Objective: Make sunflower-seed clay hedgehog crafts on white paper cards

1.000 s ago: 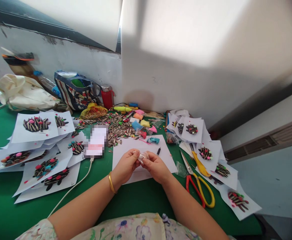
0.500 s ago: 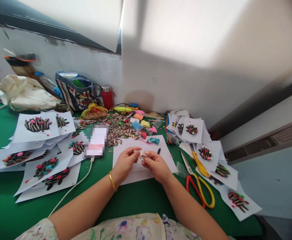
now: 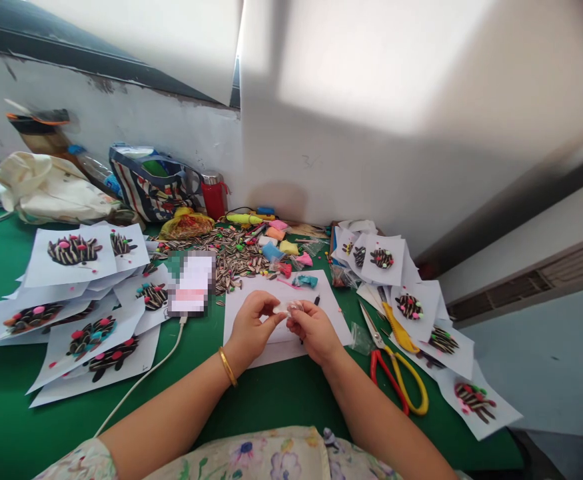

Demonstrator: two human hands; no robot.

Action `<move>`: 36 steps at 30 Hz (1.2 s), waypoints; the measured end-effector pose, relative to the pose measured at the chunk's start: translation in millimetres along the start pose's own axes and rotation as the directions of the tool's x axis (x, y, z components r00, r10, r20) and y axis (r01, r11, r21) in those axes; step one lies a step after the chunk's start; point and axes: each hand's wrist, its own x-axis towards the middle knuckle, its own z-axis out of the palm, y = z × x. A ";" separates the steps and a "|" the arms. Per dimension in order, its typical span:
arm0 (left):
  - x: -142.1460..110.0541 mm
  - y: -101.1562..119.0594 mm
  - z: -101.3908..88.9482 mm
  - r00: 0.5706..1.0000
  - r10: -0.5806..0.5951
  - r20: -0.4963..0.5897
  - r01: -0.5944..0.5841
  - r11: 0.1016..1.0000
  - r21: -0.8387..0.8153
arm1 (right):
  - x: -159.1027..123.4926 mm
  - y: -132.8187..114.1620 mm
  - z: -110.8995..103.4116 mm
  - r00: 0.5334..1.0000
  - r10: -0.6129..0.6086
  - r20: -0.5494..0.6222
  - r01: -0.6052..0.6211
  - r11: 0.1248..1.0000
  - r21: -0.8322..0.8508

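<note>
Over a sheet of white paper (image 3: 277, 352), my left hand (image 3: 250, 328) and my right hand (image 3: 317, 331) meet, fingertips nearly together. Between them is a small whitish piece (image 3: 282, 308), with what looks like clear plastic film at the right fingertips. Both hands are closed in a pinch on it; fingers hide part of it. Just beyond the right fingers a black pen (image 3: 316, 301) lies on the paper. A teal lump of modelling clay (image 3: 304, 281) in clear wrap rests near the paper's far edge.
Sunflower seeds (image 3: 236, 250) and coloured clay lumps (image 3: 272, 251) spread behind the paper. Seed pictures pile up at left (image 3: 84, 287) and right (image 3: 414, 307). Scissors (image 3: 396, 373) and a yellow cutter (image 3: 398, 327) lie right. A phone (image 3: 191, 283) trails a cable leftward.
My fingers have shifted on the whitish piece, which shows more plainly between the fingertips. My right fingers have curled in more. The things on the table stay where they were.
</note>
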 end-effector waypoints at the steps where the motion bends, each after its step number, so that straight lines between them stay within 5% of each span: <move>1: -0.2 0.8 -0.1 1.000 0.015 0.011 -0.015 1.000 0.014 | 0.0 -0.1 0.1 1.000 -0.001 -0.015 0.001 1.000 0.003; 8: 0.9 2.2 -1.0 1.000 0.010 0.008 -0.011 0.997 0.079 | -6.9 -2.6 5.7 0.990 -0.128 0.057 0.135 0.981 -0.138; 16: 5.6 -5.5 0.8 0.936 -0.352 0.001 0.333 0.884 -0.329 | -2.9 1.3 4.5 1.000 -0.018 -0.003 0.018 0.995 0.098; 25: 4.4 -1.4 0.2 0.985 -0.170 -0.024 0.164 0.974 -0.154 | -3.8 2.4 1.0 0.993 -0.077 0.084 0.079 0.997 -0.013; 31: 4.4 -1.4 -0.6 0.946 -0.321 0.043 0.320 0.907 -0.274 | -6.1 -1.5 5.4 0.998 -0.037 0.058 0.032 0.996 0.081; 36: 6.1 -2.9 -4.3 0.946 -0.323 -0.019 0.301 0.901 -0.313 | -4.4 -5.5 7.2 1.000 -0.027 -0.002 0.027 0.983 0.184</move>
